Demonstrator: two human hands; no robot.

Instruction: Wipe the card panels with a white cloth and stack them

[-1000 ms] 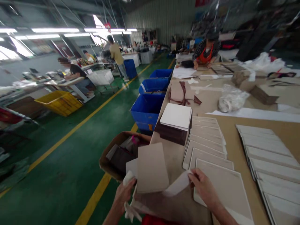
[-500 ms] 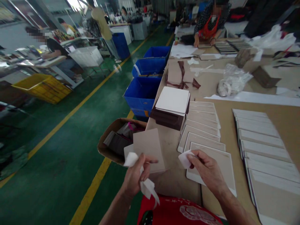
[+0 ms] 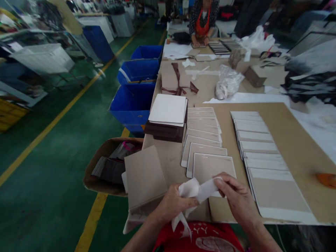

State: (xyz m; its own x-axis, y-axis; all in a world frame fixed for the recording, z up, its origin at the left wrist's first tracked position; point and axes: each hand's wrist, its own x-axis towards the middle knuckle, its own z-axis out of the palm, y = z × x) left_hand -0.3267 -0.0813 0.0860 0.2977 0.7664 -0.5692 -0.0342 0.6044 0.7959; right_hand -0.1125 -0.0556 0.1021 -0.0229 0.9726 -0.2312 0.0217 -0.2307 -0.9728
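Observation:
In the head view, my left hand (image 3: 174,206) is closed around crumpled white paper strips (image 3: 188,188), whose loose ends hang below it. My right hand (image 3: 237,196) pinches the end of a white strip (image 3: 208,189) that reaches across to the bunch in the left. Just beyond my hands, a beige panel (image 3: 214,166) with a white border lies at the front of a fanned row (image 3: 204,136) of similar ones. Left of my left hand, a larger beige board (image 3: 144,176) lies tilted over the table's edge.
A white-topped stack (image 3: 168,110) stands behind the board. To the right is another overlapping row of panels (image 3: 273,189). A carton (image 3: 90,168) and blue bins (image 3: 133,99) line the table's left side. A co-worker in a red apron (image 3: 202,22) stands at the far end.
My right hand has come toward my left, and the white strip now spans between them. My left hand has moved right. The whole view has swung to the right.

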